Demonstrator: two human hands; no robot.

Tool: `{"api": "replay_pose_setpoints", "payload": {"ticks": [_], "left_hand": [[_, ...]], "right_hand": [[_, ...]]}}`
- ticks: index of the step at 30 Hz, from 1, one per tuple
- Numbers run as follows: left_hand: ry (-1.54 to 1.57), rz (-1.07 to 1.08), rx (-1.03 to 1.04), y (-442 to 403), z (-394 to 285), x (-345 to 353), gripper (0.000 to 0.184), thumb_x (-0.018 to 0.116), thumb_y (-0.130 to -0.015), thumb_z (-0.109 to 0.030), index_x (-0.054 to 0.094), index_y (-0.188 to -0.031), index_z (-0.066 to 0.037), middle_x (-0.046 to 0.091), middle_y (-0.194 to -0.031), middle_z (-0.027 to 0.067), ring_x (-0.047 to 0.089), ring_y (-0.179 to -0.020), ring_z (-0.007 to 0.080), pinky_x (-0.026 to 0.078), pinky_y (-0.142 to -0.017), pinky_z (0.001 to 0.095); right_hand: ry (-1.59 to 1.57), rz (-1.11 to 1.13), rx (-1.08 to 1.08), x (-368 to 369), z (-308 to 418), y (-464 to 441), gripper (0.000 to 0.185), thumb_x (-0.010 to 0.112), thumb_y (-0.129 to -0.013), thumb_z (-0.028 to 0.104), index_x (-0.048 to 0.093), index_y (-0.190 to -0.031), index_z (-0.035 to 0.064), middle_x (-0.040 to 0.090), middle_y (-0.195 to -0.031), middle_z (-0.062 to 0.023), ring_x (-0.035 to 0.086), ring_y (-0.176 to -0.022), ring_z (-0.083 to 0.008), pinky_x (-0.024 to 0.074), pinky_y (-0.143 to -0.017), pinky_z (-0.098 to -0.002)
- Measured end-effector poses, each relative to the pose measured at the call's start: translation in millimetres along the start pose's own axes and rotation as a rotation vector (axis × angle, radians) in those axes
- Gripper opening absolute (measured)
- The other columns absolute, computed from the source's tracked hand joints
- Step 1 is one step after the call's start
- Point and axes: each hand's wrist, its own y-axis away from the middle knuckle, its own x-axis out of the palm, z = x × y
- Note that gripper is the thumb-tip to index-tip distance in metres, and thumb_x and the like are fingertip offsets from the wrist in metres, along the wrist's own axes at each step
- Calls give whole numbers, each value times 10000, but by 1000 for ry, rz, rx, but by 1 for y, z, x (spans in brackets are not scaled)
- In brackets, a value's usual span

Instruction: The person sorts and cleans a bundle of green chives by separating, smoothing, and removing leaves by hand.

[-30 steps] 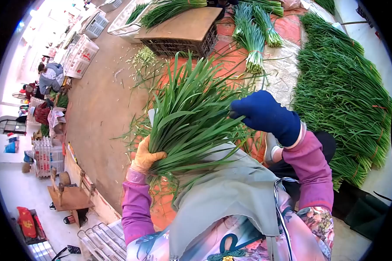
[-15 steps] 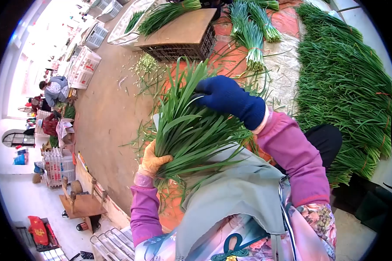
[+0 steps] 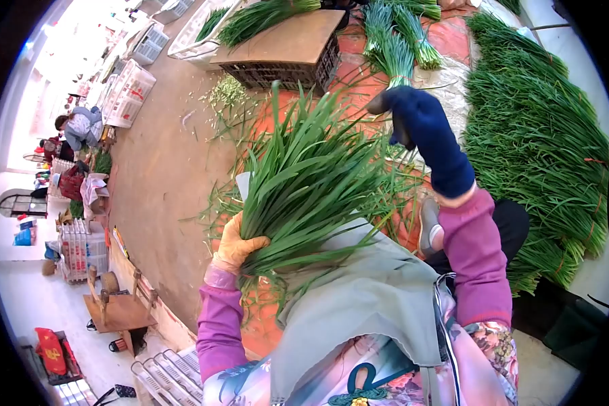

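My left hand, in a tan glove, is closed round a thick bunch of garlic chives. The long flat leaves fan up and to the right, across the front of my grey apron. Off to the right of the leaves is my right hand, in a navy knitted glove. It is slightly blurred and apart from the bunch, with its fingers spread and nothing visible in them. Behind it lie tied bundles of chives with pale stem ends.
A large heap of chives lies along the right. Ahead, a board on a dark crate carries another bunch. Trimmings litter the floor and orange sheet. Crates, a low stool and a co-worker are at the left.
My right hand has moved off the leaves to the right and its fingers have come apart. My left hand keeps its grip on the chives. The view has shifted slightly.
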Motion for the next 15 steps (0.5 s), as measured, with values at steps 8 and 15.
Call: {"api": "replay_pose_setpoints", "payload": {"ticks": [8,15], "left_hand": [[-11,14,-20,-2,-1,0,615,707,-603,40,477,-1173,14,582,-1067,76,543,-953,160,438,-856,298],[1,27,8,-3,0,0,608,697,-629,38,462,-1190,18,578,-1076,72,543,-963,164,436,-860,300]], "right_hand": [[1023,241,-588,71,18,36,257,610,-742,215,558,-972,109,468,-472,-54,517,-418,-254,372,-382,-374],[536,289,-603,89,-23,24,169,583,-766,207,611,-880,85,498,-531,-62,507,-434,-194,414,-422,-349]]}}
